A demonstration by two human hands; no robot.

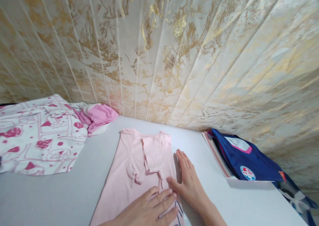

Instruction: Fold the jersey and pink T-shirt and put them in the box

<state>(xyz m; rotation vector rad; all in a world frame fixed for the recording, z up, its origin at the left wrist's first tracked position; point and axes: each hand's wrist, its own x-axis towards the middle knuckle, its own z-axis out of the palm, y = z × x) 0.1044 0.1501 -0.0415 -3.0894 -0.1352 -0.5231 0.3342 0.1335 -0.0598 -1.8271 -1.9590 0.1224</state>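
A pale pink garment (119, 179) lies flat on the white table, its neck end toward the wall. Thin darker pink strings (146, 159) trail over its upper part, and some dark blue print shows near its lower right edge. My left hand (152, 207) rests on the garment with fingers spread, pointing right. Along the garment's right edge lies my right hand (186, 179), fingers stretched forward and the thumb on the cloth. Neither hand grips anything that I can see. The garment's lower end is partly hidden by my left hand and cut off by the frame.
A stack of folded clothes with a navy blue garment (251, 156) on top sits at the right edge of the white table (62, 199). Crumpled white-and-pink printed cloth (45, 136) and a pink piece (101, 116) lie left. A gold-patterned wall (159, 60) stands behind.
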